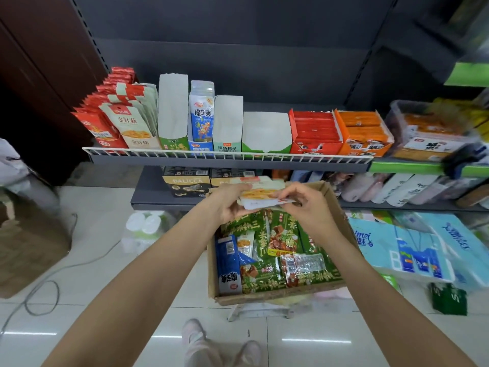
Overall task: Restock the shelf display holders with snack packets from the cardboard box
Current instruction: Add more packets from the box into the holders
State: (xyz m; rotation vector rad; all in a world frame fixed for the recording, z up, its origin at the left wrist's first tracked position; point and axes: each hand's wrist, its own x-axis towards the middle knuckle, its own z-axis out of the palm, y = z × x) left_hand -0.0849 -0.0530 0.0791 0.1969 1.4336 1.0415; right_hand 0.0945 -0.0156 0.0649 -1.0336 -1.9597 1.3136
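A small stack of white snack packets (260,193) with a yellow picture is held flat above the cardboard box (267,296). My left hand (229,203) grips its left end and my right hand (304,205) pinches its right end. The box below is full of green, blue and red packets (275,250). On the upper shelf (227,161) stand display holders: one with matching white packets (132,123) at the left, three white holders with green fronts (264,135) that look empty, and a blue one (201,117) with packets.
Red (315,132) and orange (362,133) display boxes are full on the shelf's right. A wire rail (227,154) runs along the shelf front. Tissue packs (404,247) lie right of the box, a brown box (29,247) and a cable on the floor at left.
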